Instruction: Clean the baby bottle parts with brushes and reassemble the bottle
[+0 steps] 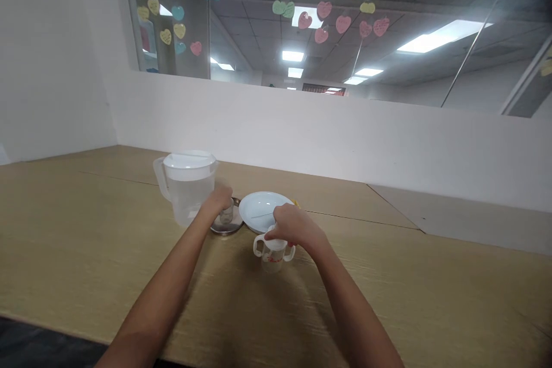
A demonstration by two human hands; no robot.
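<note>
My left hand, slightly blurred, is closed around the upper part of a small clear cup. That cup is at a round metal tray; whether its base touches the tray I cannot tell. My right hand is closed at the top of a two-handled cup, see-through with a white rim and red print. It stands upright in front of a white plate. A thin pale stick or line shows in the plate, partly behind my right hand, and its kind is unclear.
A large clear pitcher with a white lid stands left of the tray, its handle facing left. Something small and yellow peeks out behind the plate. The wooden table meets a white wall under a window with heart-shaped notes.
</note>
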